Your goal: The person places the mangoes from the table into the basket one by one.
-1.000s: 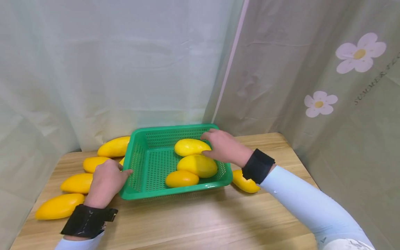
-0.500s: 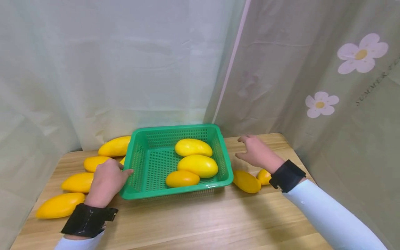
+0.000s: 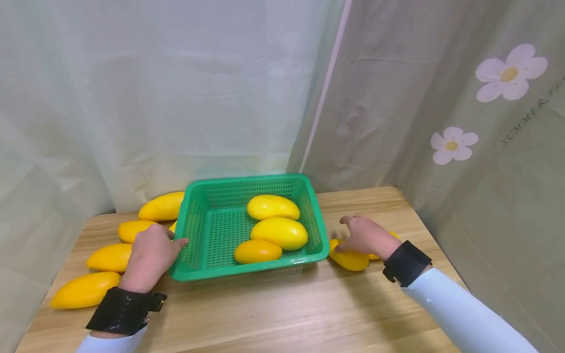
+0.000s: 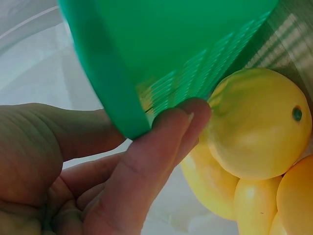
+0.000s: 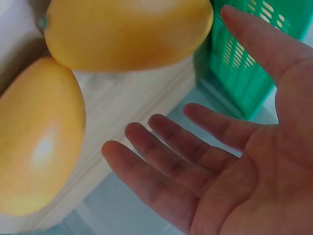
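My left hand (image 3: pixel 150 255) pinches the left rim of a green plastic basket (image 3: pixel 315 211) between thumb and fingers; the left wrist view shows the rim (image 4: pixel 107 93) in that grip. Three yellow mangoes lie in the right half of the basket, the middle one (image 3: pixel 280 234) among them. Right of the basket, my right hand (image 3: pixel 368 238) hovers over a mango (image 3: pixel 353 261) on the table. A second mango (image 3: pixel 392 235) there is mostly hidden by the hand. The right wrist view shows the fingers spread and apart from both the near mango (image 5: pixel 127 32) and the other mango (image 5: pixel 39 142).
Several more mangoes lie left of the basket, such as the front one (image 3: pixel 86 290) and one at the back (image 3: pixel 162 207). The wooden table (image 3: pixel 265 314) ends at a pale curtain (image 3: pixel 198 98) behind and at the right.
My right hand has let go of the rear mango in the basket, moved right out of it, then lowered over the mangoes on the right. My left hand and the basket have stayed put.
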The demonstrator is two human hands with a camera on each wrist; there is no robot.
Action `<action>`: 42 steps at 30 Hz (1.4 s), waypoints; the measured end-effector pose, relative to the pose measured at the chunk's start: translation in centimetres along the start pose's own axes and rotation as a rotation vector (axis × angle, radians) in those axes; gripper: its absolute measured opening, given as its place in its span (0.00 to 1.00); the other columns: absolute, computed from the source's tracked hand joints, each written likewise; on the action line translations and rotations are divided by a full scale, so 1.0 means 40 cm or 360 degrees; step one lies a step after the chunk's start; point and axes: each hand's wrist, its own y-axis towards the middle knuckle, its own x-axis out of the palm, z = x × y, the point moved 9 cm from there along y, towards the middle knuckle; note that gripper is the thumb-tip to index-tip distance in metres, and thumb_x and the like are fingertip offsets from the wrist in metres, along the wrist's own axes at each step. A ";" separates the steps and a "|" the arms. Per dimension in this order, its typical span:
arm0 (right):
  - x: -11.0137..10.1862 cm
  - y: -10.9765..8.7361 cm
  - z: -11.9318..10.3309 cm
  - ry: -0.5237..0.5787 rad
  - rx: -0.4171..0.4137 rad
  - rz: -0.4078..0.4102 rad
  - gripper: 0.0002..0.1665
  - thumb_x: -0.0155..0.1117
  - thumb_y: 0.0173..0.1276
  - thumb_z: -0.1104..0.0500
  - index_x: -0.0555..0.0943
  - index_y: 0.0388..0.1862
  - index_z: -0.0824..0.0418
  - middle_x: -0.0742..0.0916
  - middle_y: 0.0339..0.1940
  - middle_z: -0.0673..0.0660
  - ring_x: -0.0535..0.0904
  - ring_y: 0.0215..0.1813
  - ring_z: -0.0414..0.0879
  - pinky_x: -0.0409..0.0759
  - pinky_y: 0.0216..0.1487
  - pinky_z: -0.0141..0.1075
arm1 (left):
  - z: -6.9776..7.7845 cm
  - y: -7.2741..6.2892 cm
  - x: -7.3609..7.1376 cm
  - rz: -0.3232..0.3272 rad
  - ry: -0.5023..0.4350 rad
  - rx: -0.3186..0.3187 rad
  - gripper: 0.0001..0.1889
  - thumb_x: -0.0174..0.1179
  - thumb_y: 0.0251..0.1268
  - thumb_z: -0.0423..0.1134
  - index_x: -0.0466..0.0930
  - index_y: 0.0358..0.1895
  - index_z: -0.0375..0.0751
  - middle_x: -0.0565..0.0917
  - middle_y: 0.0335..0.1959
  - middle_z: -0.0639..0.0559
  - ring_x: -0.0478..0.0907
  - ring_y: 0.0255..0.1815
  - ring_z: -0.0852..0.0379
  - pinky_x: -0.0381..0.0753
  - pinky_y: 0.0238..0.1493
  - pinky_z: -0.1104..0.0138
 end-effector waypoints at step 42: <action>0.095 0.008 -0.018 -0.0094 0.0021 -0.0156 0.31 0.80 0.37 0.47 0.78 0.38 0.58 0.80 0.27 0.50 0.74 0.29 0.45 0.74 0.34 0.35 | -0.004 0.002 -0.001 -0.0001 -0.0017 0.0007 0.24 0.63 0.58 0.45 0.79 0.42 0.22 0.80 0.25 0.39 0.74 0.21 0.51 0.68 0.20 0.67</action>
